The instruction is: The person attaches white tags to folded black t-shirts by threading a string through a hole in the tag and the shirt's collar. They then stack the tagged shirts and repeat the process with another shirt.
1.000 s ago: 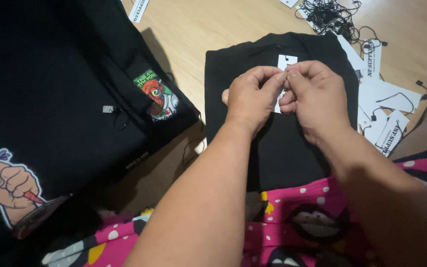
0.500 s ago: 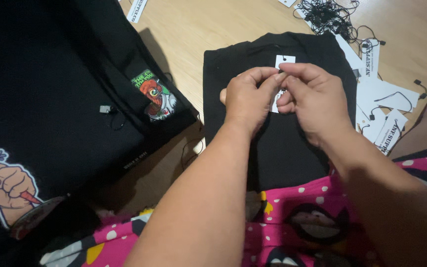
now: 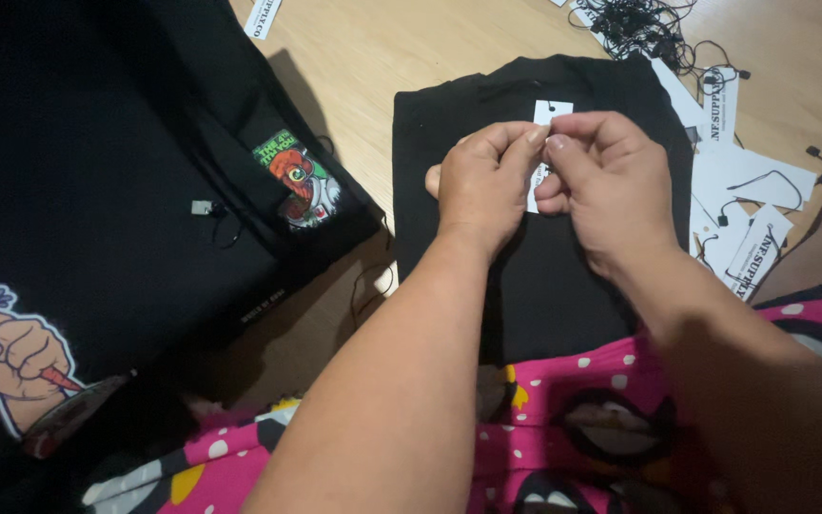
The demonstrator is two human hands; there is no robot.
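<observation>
On the wooden floor (image 3: pixel 411 57) in front of you lies a folded black garment (image 3: pixel 544 286). Your left hand (image 3: pixel 482 181) and right hand (image 3: pixel 606 181) meet above its collar end, fingertips pinched shut on a small white hang tag (image 3: pixel 549 119). You seem to be fastening it; next calls for fine threading. Loose tags (image 3: pixel 744 209) lie right, black shirts (image 3: pixel 97 190) left.

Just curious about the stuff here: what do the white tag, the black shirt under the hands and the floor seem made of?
Tag: probably matte card, flat and stiff-edged. Shirt: soft knit fabric, likely cotton, dull black and folded. Floor: pale wood or wood-look laminate, showing faint grain.
</observation>
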